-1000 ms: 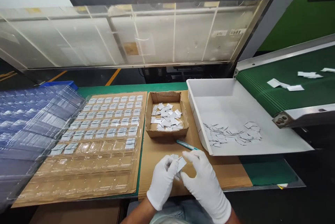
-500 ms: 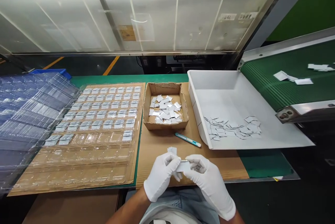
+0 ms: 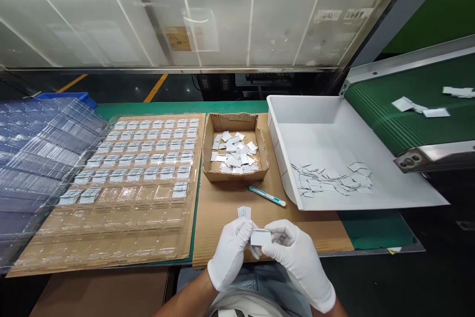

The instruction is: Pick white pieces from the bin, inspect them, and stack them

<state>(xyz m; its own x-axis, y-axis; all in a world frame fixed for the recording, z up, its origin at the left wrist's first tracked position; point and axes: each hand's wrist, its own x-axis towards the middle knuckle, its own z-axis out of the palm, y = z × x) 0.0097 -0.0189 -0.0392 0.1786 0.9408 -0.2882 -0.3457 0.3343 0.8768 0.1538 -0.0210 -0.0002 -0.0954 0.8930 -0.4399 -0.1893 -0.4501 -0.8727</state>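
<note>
Between the fingertips of both white-gloved hands is a small white rectangular piece, its broad face turned up toward me. My left hand pinches its left edge; my right hand grips the right edge. Just beyond my left fingers, a small stack of similar white pieces rests on the brown cardboard sheet. A teal utility knife lies farther off on the same cardboard. Behind it stands a cardboard box holding many loose white pieces.
On the left, a clear plastic tray has rows of grouped white pieces, beside stacked clear trays. A white bin with scattered pieces stands right, below a green conveyor belt carrying several more. A clear panel spans the back.
The held white piece has been turned so its face shows more fully. Both hands stay close together at nearly the same place. The whole view has shifted slightly.
</note>
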